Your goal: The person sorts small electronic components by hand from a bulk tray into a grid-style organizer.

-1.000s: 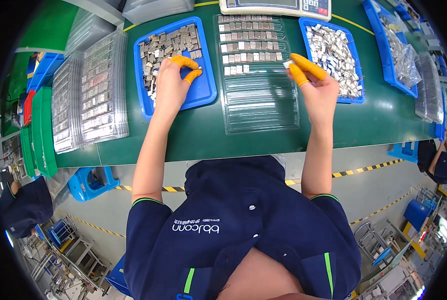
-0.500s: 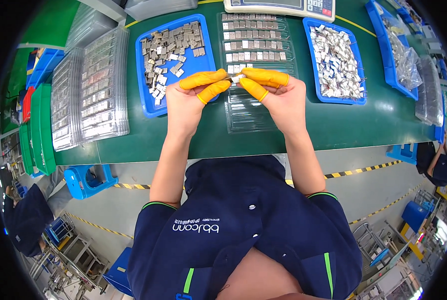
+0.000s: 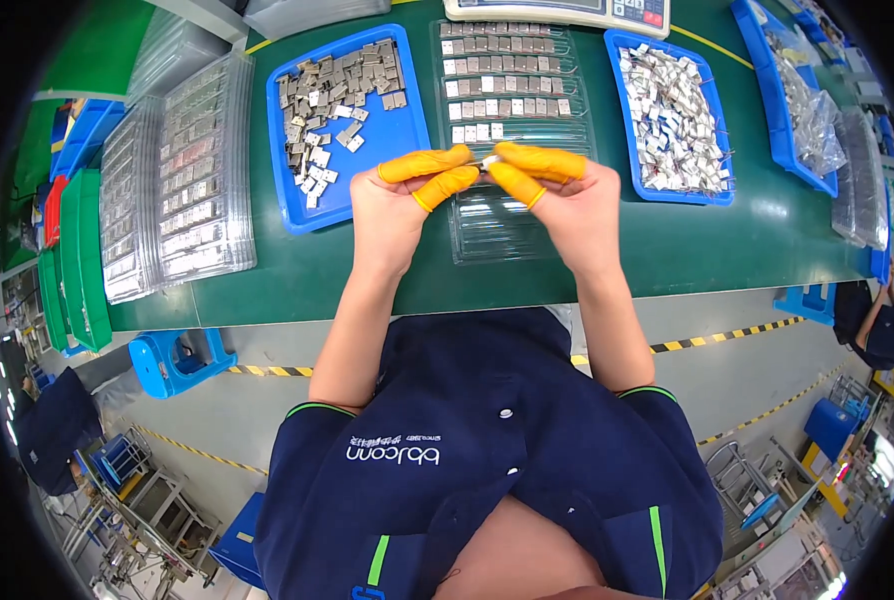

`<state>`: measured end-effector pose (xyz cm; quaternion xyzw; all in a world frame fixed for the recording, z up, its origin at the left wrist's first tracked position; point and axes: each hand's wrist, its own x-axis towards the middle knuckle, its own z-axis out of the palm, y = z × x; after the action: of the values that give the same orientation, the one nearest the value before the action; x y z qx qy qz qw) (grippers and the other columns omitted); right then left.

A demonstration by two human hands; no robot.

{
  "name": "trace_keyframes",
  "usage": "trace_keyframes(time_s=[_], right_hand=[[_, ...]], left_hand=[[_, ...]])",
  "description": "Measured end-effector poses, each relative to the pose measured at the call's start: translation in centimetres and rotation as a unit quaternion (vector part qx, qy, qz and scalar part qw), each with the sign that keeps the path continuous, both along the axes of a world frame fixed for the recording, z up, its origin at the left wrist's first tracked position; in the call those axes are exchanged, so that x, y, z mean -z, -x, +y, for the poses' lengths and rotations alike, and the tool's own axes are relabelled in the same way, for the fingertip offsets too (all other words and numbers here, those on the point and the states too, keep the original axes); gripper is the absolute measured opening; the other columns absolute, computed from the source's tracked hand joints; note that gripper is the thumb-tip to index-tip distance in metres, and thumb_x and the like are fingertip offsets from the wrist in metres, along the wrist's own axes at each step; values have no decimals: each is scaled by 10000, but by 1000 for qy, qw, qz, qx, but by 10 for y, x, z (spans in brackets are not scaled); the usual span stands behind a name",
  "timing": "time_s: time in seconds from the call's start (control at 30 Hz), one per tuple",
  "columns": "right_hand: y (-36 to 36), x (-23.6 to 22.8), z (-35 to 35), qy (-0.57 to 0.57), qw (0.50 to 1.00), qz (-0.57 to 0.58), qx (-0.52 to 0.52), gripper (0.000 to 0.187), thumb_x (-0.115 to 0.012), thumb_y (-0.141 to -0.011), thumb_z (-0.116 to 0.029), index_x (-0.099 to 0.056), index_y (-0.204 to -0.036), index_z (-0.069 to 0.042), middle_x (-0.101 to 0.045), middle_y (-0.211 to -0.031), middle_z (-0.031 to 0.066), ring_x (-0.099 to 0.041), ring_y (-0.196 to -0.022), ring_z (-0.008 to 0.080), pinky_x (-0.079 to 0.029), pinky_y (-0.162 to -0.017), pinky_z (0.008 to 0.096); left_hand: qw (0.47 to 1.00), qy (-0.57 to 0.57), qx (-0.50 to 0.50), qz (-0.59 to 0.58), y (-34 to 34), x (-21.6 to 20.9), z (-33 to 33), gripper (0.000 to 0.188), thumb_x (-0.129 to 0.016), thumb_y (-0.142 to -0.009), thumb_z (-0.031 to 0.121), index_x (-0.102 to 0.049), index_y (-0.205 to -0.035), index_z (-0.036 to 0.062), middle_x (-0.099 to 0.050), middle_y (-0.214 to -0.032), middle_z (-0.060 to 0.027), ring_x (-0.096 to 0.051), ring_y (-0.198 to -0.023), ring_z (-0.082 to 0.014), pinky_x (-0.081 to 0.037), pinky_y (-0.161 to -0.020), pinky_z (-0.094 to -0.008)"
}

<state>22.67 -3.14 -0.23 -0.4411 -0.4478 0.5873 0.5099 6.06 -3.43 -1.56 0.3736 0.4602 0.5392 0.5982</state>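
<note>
Three blue trays (image 3: pixel 297 205) of metal parts, one scale (image 3: pixel 557 10), two hands (image 3: pixel 397 205)

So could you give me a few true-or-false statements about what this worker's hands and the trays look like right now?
1. Both hands meet over the clear tray, pinching a small metal part. True.
2. The left hand is bare of finger covers. False: both the left hand and the right hand wear orange finger cots.
3. The left blue tray holds loose grey metal pieces. True.
4. The clear tray is completely filled. False: only its far rows hold parts; the near rows are empty.
5. The table is red. False: it is green.
</note>
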Motion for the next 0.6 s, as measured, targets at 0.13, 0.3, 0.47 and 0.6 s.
trace_keyframes(time_s=[0.13,0.3,0.47,0.6], right_hand=[[-1,5,-2,2,1000,-17,2,227,-669,-740,17,-645,-965,34,-650,-961,101,-621,-864,142,-490,-799,245],[-12,4,-4,32,996,38,-71,209,-675,-732,19,-650,-939,34,-649,-931,91,-609,-856,134,-489,-790,247],[-17,-1,-4,143,975,87,-145,203,-678,-721,32,-650,-923,34,-648,-898,82,-610,-829,137,-492,-775,242],[-13,-2,-6,142,978,65,-137,195,-685,-719,23,-651,-911,31,-649,-894,80,-612,-830,138,-492,-769,243]], left_hand=[[999,-14,-4,28,-3,-1,-4,196,-665,-724,-53,-642,-918,-73,-649,-909,-144,-629,-822,-184,-510,-789,-274],[998,-22,25,59,4,1,-8,180,-675,-708,-59,-655,-887,-61,-652,-898,-133,-628,-815,-177,-510,-775,-280],[993,-31,110,14,11,2,-12,183,-699,-670,-70,-664,-849,-49,-652,-847,-117,-628,-787,-176,-513,-745,-280],[993,-7,117,14,11,1,-12,187,-703,-668,-65,-666,-851,-45,-652,-844,-115,-629,-779,-175,-516,-737,-274]])
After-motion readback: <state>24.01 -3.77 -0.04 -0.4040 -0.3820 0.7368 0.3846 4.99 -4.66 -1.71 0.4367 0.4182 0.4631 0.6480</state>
